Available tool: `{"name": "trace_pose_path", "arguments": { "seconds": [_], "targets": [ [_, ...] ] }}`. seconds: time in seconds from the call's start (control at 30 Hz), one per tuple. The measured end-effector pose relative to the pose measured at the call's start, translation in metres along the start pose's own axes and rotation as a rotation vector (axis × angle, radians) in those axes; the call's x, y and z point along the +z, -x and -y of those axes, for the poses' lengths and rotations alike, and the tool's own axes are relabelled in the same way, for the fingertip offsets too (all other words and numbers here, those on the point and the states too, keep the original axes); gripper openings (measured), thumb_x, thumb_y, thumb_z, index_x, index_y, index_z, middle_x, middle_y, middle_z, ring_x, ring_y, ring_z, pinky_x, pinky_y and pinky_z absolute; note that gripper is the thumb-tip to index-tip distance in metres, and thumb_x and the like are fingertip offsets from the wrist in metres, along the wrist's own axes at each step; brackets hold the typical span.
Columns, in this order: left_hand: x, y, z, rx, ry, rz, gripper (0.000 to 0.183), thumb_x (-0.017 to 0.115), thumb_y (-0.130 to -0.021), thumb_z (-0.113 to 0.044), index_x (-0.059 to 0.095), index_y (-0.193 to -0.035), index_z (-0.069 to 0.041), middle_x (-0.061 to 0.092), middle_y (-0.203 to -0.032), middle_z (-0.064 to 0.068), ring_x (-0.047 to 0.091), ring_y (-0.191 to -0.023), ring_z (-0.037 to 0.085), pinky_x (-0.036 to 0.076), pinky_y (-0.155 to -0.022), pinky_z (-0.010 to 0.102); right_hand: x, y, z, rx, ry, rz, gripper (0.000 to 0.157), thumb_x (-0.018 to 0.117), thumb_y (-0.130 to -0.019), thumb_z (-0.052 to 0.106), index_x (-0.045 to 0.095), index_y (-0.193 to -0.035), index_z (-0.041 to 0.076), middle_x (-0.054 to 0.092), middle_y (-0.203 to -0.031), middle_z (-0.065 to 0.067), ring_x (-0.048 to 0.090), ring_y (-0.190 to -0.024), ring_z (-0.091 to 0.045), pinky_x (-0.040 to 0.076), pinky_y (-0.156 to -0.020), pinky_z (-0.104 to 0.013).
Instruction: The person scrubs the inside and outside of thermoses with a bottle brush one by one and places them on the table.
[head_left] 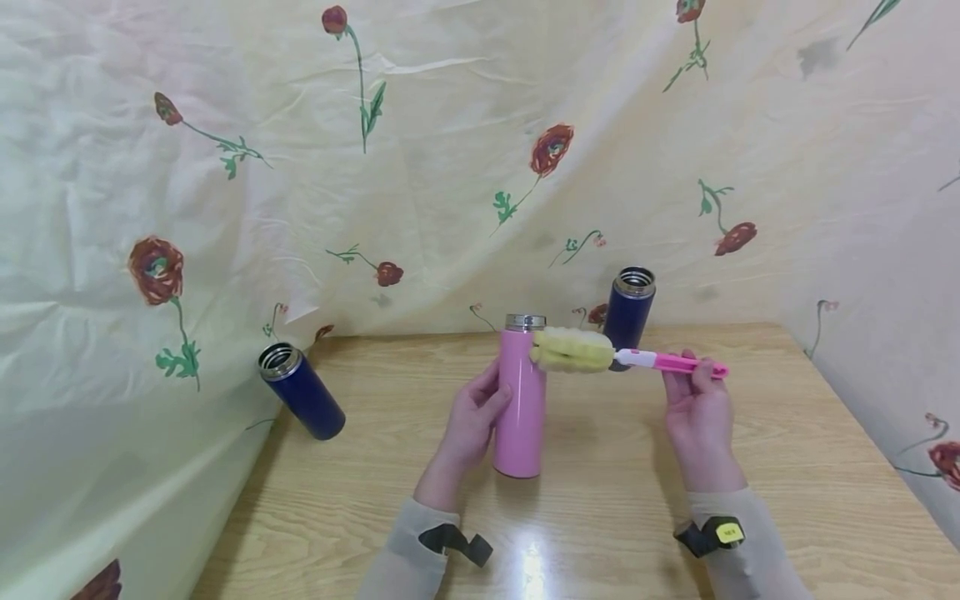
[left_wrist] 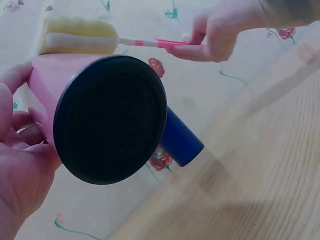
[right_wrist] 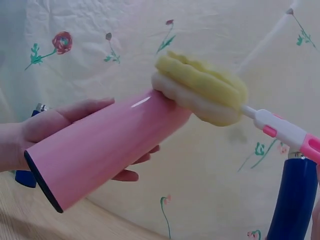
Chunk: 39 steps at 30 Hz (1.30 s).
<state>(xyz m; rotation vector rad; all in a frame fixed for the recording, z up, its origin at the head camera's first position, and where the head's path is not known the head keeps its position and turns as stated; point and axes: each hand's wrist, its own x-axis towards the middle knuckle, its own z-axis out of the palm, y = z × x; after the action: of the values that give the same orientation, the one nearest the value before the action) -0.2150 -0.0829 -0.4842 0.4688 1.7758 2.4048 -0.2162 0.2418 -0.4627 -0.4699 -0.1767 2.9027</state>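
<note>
Hands (head_left: 472, 417) (head_left: 699, 412) apart, bottle (head_left: 520, 417) in left, brush (head_left: 637, 358) in right

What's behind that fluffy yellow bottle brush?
In the head view, a navy flask is partly behind the bottle brush: its open top shows above, a sliver of base below. The sponge overlaps the edge of the pink flask. What the brush covers can't be seen.

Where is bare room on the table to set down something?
In the head view, bare tabletop shows right of the right grip, and between the left grip and left navy flask. Crowded: the middle, where the pink flask, sponge bottle brush and rear navy flask cluster.
</note>
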Motion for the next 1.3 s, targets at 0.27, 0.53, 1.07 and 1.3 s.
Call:
{"name": "trace_pose_path", "arguments": {
  "seconds": [0.27, 0.53, 1.07, 1.3],
  "targets": [
    [0.003, -0.002, 0.001, -0.038, -0.077, -0.06, 0.086, 0.078, -0.092, -0.003, 0.035, -0.166, -0.005, 0.044, -0.166, 0.016, 0.048, -0.146, 0.035, 0.045, -0.119, 0.046, 0.009, 0.006, -0.007, -0.097, 0.087, -0.013, 0.009, 0.06, -0.105, 0.012, 0.052, -0.105, 0.007, 0.068, -0.098, -0.015, 0.08, -0.088, -0.032, 0.063, -0.088, -0.043],
    [0.004, -0.002, -0.002, -0.021, -0.088, -0.085, 0.079, 0.078, -0.092, 0.002, 0.043, -0.162, -0.004, 0.05, -0.155, 0.016, 0.054, -0.139, 0.035, 0.052, -0.112, 0.044, 0.011, 0.009, -0.009, -0.143, 0.099, 0.005, 0.012, 0.063, -0.105, 0.01, 0.052, -0.108, 0.006, 0.068, -0.099, -0.015, 0.079, -0.086, -0.031, 0.063, -0.087, -0.042],
    [0.003, -0.001, -0.006, 0.023, -0.035, -0.159, 0.065, 0.074, -0.099, -0.005, 0.047, -0.158, -0.002, 0.053, -0.158, 0.02, 0.056, -0.139, 0.033, 0.05, -0.114, 0.041, 0.009, 0.011, -0.015, -0.076, 0.155, 0.034, 0.008, 0.058, -0.107, 0.007, 0.053, -0.103, 0.004, 0.07, -0.097, -0.015, 0.079, -0.091, -0.029, 0.063, -0.089, -0.042],
    [0.0, -0.002, -0.006, 0.023, 0.04, -0.176, 0.063, 0.072, -0.101, -0.008, 0.047, -0.158, -0.003, 0.059, -0.151, 0.021, 0.063, -0.128, 0.024, 0.053, -0.111, 0.039, 0.001, 0.007, -0.014, -0.006, 0.314, 0.178, 0.008, 0.055, -0.11, 0.008, 0.054, -0.103, 0.004, 0.067, -0.098, -0.013, 0.079, -0.097, -0.027, 0.062, -0.093, -0.039]
  ]
}}
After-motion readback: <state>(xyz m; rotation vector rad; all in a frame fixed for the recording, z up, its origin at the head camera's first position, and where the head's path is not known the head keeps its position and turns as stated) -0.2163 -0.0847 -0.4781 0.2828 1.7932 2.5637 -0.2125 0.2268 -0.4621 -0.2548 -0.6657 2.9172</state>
